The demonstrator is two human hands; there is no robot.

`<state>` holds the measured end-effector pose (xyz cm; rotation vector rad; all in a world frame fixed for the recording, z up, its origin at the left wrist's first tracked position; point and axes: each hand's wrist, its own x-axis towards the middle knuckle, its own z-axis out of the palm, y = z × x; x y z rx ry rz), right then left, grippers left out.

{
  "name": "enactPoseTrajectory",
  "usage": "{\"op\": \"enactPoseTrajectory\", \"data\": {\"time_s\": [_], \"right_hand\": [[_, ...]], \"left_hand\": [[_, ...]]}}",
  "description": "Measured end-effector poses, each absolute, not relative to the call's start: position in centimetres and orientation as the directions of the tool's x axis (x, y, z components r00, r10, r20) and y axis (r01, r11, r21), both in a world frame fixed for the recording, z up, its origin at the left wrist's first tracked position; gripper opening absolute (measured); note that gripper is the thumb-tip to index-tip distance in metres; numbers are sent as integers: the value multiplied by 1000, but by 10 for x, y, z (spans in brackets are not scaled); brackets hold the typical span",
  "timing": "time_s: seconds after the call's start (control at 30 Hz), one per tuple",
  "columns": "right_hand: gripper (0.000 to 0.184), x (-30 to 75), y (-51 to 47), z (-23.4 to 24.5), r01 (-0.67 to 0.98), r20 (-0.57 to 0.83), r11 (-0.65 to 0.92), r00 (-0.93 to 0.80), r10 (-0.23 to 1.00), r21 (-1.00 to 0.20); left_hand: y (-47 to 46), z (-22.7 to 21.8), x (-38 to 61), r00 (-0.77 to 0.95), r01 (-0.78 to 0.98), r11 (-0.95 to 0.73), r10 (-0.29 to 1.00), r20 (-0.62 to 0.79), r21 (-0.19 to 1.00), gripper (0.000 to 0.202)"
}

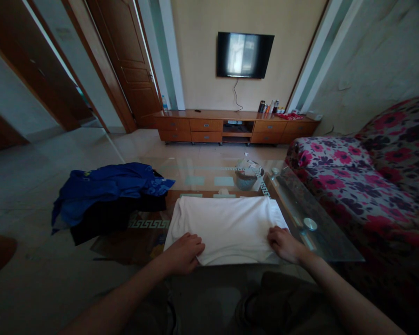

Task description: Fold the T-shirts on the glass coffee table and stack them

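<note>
A white folded garment [226, 225] lies flat on the glass coffee table [321, 237] in front of me. My left hand [183, 251] is curled on the garment's near left corner, fingers closed on the cloth. My right hand [282, 243] grips the near right corner in the same way. Both forearms reach in from the bottom of the view.
A heap of blue and black clothes [108, 197] lies on the table's left part. A small basket [246, 179] stands at the table's far side. A floral sofa [366, 181] runs along the right. A TV [244, 55] hangs above a wooden cabinet [230, 125].
</note>
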<state>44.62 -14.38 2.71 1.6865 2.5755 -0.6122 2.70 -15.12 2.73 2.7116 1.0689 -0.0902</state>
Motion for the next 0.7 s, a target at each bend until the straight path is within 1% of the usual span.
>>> {"op": "enactPoseTrajectory", "data": {"time_s": [0.13,0.2,0.27,0.33,0.4,0.43,0.5,0.57,0.63,0.7], "right_hand": [[15,446,-145,31,886,-219,364,-430,876,-287],[15,446,-143,33,878,-220,363,-438,871,-311],[17,447,-140,33,879,-193,326,-407,893,-346],[21,452,-135,30,917,-138,214,-272,952,-336],[25,461,-130,23,961,-87,34,-60,994,-274],[27,465,-128,18,970,-86,-55,36,996,-237],[31,475,-125,7,969,-134,-160,136,982,-187],[32,482,-122,-3,967,-203,-183,147,968,-177],[32,485,-120,-8,969,-222,-167,125,967,-184],[33,485,-120,-7,970,-216,-163,123,969,-181]], "left_hand": [[-151,34,24,752,658,-719,644,-142,223,20],[-148,38,24,744,665,-706,654,-135,242,12],[-143,40,25,691,716,-662,718,-87,219,2],[-136,38,25,559,818,-553,829,7,156,9],[-129,31,21,363,922,-373,926,101,105,18],[-126,26,18,260,957,-272,958,120,97,24],[-119,14,11,96,989,-105,991,88,103,36],[-113,2,4,29,993,-31,999,15,112,41],[-108,-6,0,48,993,-46,999,-14,111,40],[-105,-11,-1,89,991,-89,996,3,102,37]]}}
